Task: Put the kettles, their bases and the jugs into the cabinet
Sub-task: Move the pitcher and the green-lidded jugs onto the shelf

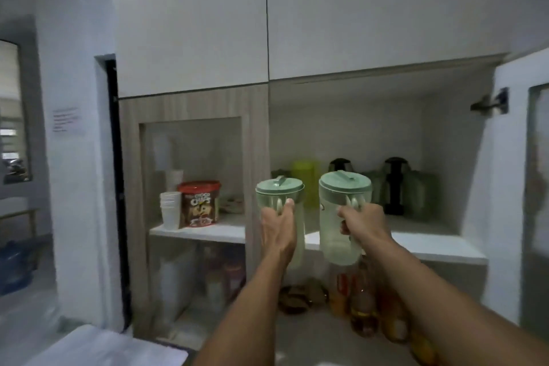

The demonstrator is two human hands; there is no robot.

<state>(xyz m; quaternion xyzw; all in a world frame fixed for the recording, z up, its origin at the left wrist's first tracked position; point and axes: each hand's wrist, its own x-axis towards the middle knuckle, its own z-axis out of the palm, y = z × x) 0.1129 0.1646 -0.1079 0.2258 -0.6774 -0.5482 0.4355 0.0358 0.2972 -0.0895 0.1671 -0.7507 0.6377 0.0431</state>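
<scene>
I hold two clear jugs with pale green lids up in front of the open cabinet. My left hand (277,229) grips the handle of the left jug (279,192). My right hand (361,224) grips the handle of the right jug (341,223). Both jugs hang just before the front edge of the white shelf (430,247). At the back of that shelf stand a dark kettle (394,186), a second dark-topped kettle (340,165), a yellow-green jug (304,181) and blurred greenish jugs (421,190).
The cabinet door (523,187) swings open at the right. Behind a glass door on the left sit stacked white cups (170,209) and a cereal tub (199,204). Bottles (362,306) stand on the lower level. A white surface (101,348) lies bottom left.
</scene>
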